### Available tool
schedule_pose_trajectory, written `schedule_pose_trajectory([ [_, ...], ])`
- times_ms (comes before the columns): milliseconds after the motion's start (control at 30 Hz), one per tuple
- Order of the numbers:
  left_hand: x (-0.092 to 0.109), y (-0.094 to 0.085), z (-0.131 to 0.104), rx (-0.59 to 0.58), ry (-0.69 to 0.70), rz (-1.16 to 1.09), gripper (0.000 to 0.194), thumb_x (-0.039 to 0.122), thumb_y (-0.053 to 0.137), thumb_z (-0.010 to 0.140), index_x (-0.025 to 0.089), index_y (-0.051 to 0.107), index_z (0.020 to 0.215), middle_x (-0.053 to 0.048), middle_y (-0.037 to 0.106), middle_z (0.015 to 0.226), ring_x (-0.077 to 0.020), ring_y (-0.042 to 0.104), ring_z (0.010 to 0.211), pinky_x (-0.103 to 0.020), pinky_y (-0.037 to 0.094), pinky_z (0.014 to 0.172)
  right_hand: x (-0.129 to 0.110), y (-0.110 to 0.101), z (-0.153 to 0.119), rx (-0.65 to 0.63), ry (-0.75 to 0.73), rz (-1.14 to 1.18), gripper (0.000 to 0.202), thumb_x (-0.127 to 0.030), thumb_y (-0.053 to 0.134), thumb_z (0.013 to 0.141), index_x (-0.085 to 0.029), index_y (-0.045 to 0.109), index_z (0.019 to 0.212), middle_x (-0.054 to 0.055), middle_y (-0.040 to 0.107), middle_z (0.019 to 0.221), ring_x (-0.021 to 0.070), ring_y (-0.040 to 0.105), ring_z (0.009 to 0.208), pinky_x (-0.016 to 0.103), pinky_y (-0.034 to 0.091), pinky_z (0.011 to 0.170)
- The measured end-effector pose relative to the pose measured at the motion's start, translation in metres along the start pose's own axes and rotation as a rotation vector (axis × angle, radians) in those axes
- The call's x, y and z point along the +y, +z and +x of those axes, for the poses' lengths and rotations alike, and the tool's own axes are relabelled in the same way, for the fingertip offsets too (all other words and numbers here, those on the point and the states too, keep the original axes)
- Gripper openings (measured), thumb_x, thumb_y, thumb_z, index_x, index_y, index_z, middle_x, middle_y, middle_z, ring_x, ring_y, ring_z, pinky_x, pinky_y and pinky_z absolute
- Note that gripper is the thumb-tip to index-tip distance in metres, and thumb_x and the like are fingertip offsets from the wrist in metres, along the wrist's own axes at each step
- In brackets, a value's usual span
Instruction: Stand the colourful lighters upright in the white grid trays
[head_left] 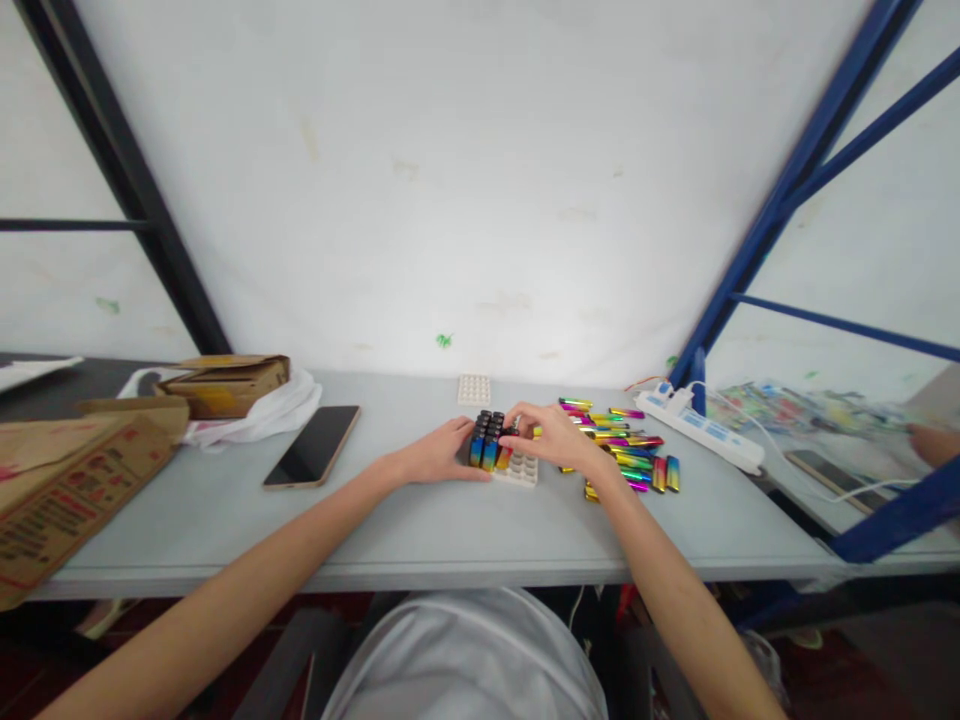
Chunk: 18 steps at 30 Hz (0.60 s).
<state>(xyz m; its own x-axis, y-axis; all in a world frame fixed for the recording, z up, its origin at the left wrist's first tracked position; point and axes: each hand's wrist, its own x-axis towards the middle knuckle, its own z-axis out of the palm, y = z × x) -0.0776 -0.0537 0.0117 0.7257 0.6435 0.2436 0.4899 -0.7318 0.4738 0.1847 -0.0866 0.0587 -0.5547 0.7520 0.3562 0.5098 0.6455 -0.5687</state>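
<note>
A white tray with round holes [527, 472] lies on the desk before me. Shiny lighters [484, 450] with black tops and blue-to-gold bodies stand upright in rows in its left part. My left hand [441, 452] is wrapped around the tray's left side, thumb along the front edge, fingers behind the lighters. Over the tray, my right hand [546, 435] pinches a red-and-yellow lighter [504, 459] beside the standing rows; its top is partly covered by my fingers. Holes to the right show no lighters. A loose pile of metallic coloured lighters [634, 462] lies just right of my right hand.
A second white holed tray [474, 389] sits near the wall. A phone [313, 447] lies on the left, near cardboard boxes [90, 470] and a white plastic bag [292, 405]. On the right are a power strip [697, 428] and a blue metal frame [765, 230].
</note>
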Motion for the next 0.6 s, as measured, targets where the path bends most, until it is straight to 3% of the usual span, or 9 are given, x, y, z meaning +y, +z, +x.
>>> schedule_pose_trajectory([
  [467,0.0008,-0.0011,-0.0007,0.004,-0.006,-0.009,0.071,0.063,0.081,0.081,0.019,0.061,0.133,-0.014,0.064,0.131,-0.0366,0.060,0.123,-0.048,0.047,0.109,-0.0009,0.0004,0.0003,0.009,-0.018,-0.005,0.026,-0.043,0.077,0.089,-0.021,0.067,0.099,-0.002,0.072,0.069,0.0170,0.066,0.063,0.027,0.047,0.064],
  [600,-0.0005,-0.0004,-0.0003,0.005,0.002,0.004,0.070,0.063,0.080,0.081,0.018,0.061,0.131,-0.014,0.064,0.130,-0.0363,0.060,0.122,-0.048,0.048,0.108,-0.0010,-0.0055,-0.0016,0.066,-0.005,-0.002,0.026,-0.047,0.068,0.096,-0.022,0.069,0.100,-0.001,0.074,0.072,0.0168,0.067,0.064,0.027,0.049,0.065],
])
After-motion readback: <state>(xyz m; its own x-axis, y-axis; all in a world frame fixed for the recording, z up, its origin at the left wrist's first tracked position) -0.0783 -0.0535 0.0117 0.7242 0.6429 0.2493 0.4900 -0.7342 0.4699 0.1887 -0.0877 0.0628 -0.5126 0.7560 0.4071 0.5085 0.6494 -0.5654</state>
